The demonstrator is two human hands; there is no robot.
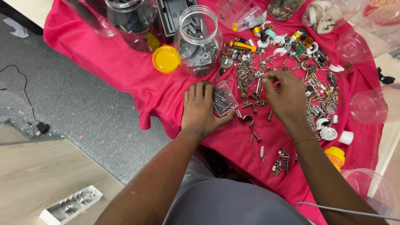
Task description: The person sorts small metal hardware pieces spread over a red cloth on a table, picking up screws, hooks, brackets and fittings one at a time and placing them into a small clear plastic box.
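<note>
Small clear tray (pixel 224 99) of nails, near the bench's front edge, is partly filled; left hand (pixel 202 109) steadies it, fingers flat, while right hand (pixel 286 96) pinches a piece from the large unsorted hardware pile (pixel 283 71).

A red cloth (pixel 125 71) carries scattered metal hardware (pixel 283 75) and clear jars (pixel 198 39).

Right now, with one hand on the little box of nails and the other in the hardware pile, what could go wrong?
1. The small clear box of nails sits near the edge of the red cloth; a nudge from the left hand might tip it to the floor.
2. The right hand picks among the pile of hooks and screws; sharp points could prick fingers.
3. The loose pieces by the near edge could roll off.
</note>
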